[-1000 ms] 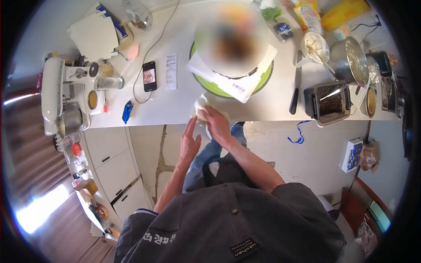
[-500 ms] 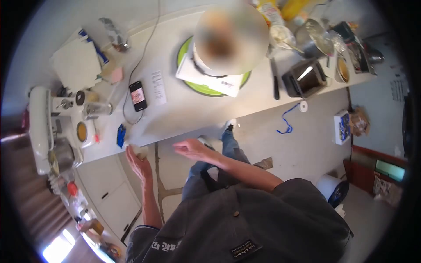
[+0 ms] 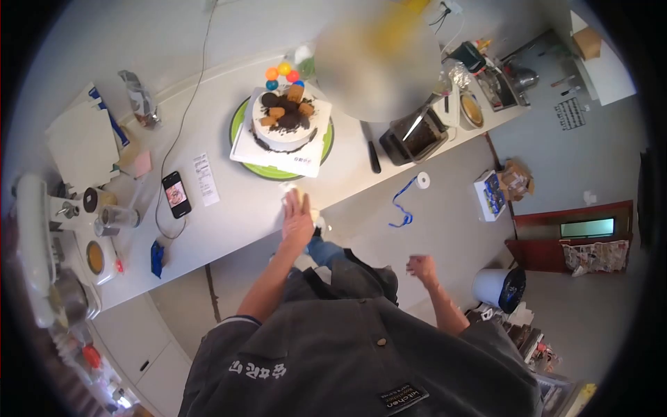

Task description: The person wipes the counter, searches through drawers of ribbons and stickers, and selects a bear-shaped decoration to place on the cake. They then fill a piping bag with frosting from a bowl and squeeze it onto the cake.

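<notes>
Left hand [image 3: 298, 221] presses a white cloth [image 3: 292, 191] flat-fingered at the counter [image 3: 229, 208] edge, right hand [image 3: 420, 267] hangs clenched and empty — a long wipe could nudge the cake [image 3: 285, 119] board.

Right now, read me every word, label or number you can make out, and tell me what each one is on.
"kitchen": small black label on the grey jacket, seen upside down.
White Korean lettering on the jacket: too distorted to read.
Receipt on the counter: print too small.
Card under the cake: print too small.
Phone screen: a picture, no readable text.
</notes>
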`<state>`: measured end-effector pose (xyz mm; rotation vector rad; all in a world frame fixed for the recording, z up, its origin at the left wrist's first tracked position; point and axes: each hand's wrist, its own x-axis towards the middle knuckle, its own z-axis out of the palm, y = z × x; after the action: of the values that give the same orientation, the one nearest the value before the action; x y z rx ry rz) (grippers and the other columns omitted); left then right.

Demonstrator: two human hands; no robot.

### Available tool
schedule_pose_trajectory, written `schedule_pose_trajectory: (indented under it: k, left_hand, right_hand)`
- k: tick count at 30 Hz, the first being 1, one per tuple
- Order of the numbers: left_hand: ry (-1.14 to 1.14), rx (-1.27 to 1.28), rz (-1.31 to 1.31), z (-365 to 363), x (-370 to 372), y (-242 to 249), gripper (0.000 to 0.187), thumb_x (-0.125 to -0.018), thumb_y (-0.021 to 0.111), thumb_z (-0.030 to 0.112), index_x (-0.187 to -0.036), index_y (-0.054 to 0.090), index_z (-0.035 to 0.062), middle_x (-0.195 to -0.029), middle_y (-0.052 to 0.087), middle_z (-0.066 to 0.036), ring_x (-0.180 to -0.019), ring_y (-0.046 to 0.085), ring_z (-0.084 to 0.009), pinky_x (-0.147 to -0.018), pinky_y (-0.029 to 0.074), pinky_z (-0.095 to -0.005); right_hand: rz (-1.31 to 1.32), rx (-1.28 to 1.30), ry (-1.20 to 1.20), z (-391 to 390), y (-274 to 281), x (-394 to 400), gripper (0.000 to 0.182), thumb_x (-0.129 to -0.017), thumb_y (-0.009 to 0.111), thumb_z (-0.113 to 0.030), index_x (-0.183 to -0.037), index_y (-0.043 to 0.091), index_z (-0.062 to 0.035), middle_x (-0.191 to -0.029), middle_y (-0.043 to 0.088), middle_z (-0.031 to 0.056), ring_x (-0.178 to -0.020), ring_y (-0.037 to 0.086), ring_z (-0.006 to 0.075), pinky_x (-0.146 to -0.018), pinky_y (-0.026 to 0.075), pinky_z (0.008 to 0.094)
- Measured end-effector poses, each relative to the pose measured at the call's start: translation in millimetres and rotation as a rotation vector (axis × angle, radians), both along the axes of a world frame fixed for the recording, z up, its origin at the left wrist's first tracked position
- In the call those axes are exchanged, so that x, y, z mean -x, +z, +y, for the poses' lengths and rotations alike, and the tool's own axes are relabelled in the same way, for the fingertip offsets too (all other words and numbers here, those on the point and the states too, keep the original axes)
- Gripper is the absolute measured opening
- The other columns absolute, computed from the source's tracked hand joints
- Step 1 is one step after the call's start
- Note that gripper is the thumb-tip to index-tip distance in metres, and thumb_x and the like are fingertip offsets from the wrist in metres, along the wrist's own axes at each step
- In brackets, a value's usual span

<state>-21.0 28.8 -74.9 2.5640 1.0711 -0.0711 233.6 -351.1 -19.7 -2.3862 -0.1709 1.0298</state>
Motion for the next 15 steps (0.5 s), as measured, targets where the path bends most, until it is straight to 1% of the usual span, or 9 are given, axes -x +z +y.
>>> schedule_pose_trajectory:
  k: [3, 4, 5, 6, 7, 9, 11, 13, 15]
  left_hand:
    - [-0.204, 0.124, -0.21, 4.6, -33.2, -10.3, 0.061, -0.092, 0.055, 0.005, -0.152, 0.048, 0.0046, -0.168, 0.024, -0.021, -0.158, 0.017, -0.0405, -0.128, 0.024, -0.0483]
    - [-0.196, 0.115, -0.332, 7.1, -33.0, -9.1, 0.055, -0.087, 0.055, -0.004, -0.14, 0.062, 0.0084, -0.164, 0.035, -0.015, -0.156, 0.027, -0.0353, -0.126, 0.029, -0.0469]
    - [-0.236, 0.136, -0.367, 13.9, -26.1, -7.3, 0.056, -0.086, 0.055, -0.005, -0.139, 0.063, 0.0092, -0.163, 0.037, -0.015, -0.155, 0.029, -0.0346, -0.126, 0.03, -0.0466]
    - [-0.277, 0.155, -0.393, 24.4, -13.8, -5.6, 0.056, -0.084, 0.056, -0.006, -0.138, 0.064, 0.0101, -0.162, 0.039, -0.015, -0.154, 0.031, -0.034, -0.126, 0.031, -0.0462]
    - [-0.314, 0.173, -0.415, 34.3, -1.3, -5.8, 0.057, -0.083, 0.057, -0.006, -0.136, 0.066, 0.0109, -0.161, 0.041, -0.015, -0.153, 0.033, -0.0333, -0.126, 0.031, -0.0459]
    - [-0.234, 0.074, -0.405, 43.3, 30.8, -9.2, 0.057, -0.083, 0.058, -0.004, -0.136, 0.066, 0.015, -0.159, 0.044, -0.014, -0.151, 0.036, -0.0327, -0.125, 0.032, -0.0467]
    - [-0.07, -0.011, -0.38, 46.2, 78.7, -9.4, 0.057, -0.083, 0.058, -0.002, -0.136, 0.067, 0.0169, -0.158, 0.045, -0.014, -0.15, 0.039, -0.0327, -0.124, 0.033, -0.0473]
    - [0.143, -0.082, -0.346, 34.1, 128.5, -3.3, 0.055, -0.084, 0.057, -0.001, -0.136, 0.067, 0.0168, -0.157, 0.045, -0.014, -0.148, 0.041, -0.0333, -0.124, 0.034, -0.0477]
    - [0.294, -0.147, -0.284, 21.0, 181.1, 5.1, 0.053, -0.085, 0.057, 0.001, -0.135, 0.067, 0.016, -0.156, 0.048, -0.016, -0.143, 0.048, -0.0356, -0.12, 0.039, -0.0479]
  right_hand:
    - [0.105, 0.032, 0.007, -49.3, -11.6, 13.6, 0.034, -0.098, 0.063, -0.012, -0.128, 0.066, 0.0035, -0.099, 0.076, 0.0161, -0.078, 0.074, 0.0231, -0.063, 0.061, 0.0351]
    - [0.149, 0.039, 0.024, -61.0, -16.1, 21.6, 0.035, -0.097, 0.065, -0.013, -0.129, 0.067, 0.0024, -0.098, 0.076, 0.0153, -0.077, 0.074, 0.0224, -0.063, 0.061, 0.0339]
    - [0.177, 0.044, 0.015, -53.0, 3.8, 38.6, 0.033, -0.095, 0.065, -0.01, -0.126, 0.069, 0.0031, -0.092, 0.076, 0.0124, -0.075, 0.076, 0.0192, -0.06, 0.06, 0.031]
    - [0.19, 0.109, 0.06, -51.0, 9.3, 48.5, 0.034, -0.095, 0.067, -0.011, -0.126, 0.07, 0.003, -0.092, 0.076, 0.012, -0.074, 0.076, 0.0184, -0.06, 0.06, 0.0301]
    - [0.172, 0.135, 0.165, -40.1, 25.9, 60.0, 0.031, -0.094, 0.068, -0.012, -0.122, 0.072, 0.003, -0.089, 0.076, 0.0115, -0.073, 0.075, 0.0175, -0.06, 0.06, 0.0294]
    - [0.16, 0.229, 0.307, -20.3, 48.0, 70.8, 0.028, -0.093, 0.071, -0.013, -0.116, 0.075, 0.0022, -0.083, 0.076, 0.0103, -0.07, 0.074, 0.0151, -0.059, 0.06, 0.0282]
    - [0.106, 0.307, 0.321, 3.0, 65.2, 72.3, 0.027, -0.092, 0.072, -0.014, -0.113, 0.076, 0.0018, -0.081, 0.075, 0.0095, -0.07, 0.072, 0.0146, -0.06, 0.059, 0.0293]
    - [0.124, 0.267, 0.352, 7.5, 45.4, 63.6, 0.024, -0.09, 0.073, -0.014, -0.108, 0.078, 0.0019, -0.08, 0.075, 0.009, -0.071, 0.071, 0.0138, -0.062, 0.058, 0.0308]
    - [0.169, 0.158, 0.364, 0.1, 8.1, 36.9, 0.021, -0.089, 0.073, -0.012, -0.103, 0.078, 0.0032, -0.08, 0.075, 0.0084, -0.072, 0.068, 0.0127, -0.065, 0.057, 0.0341]
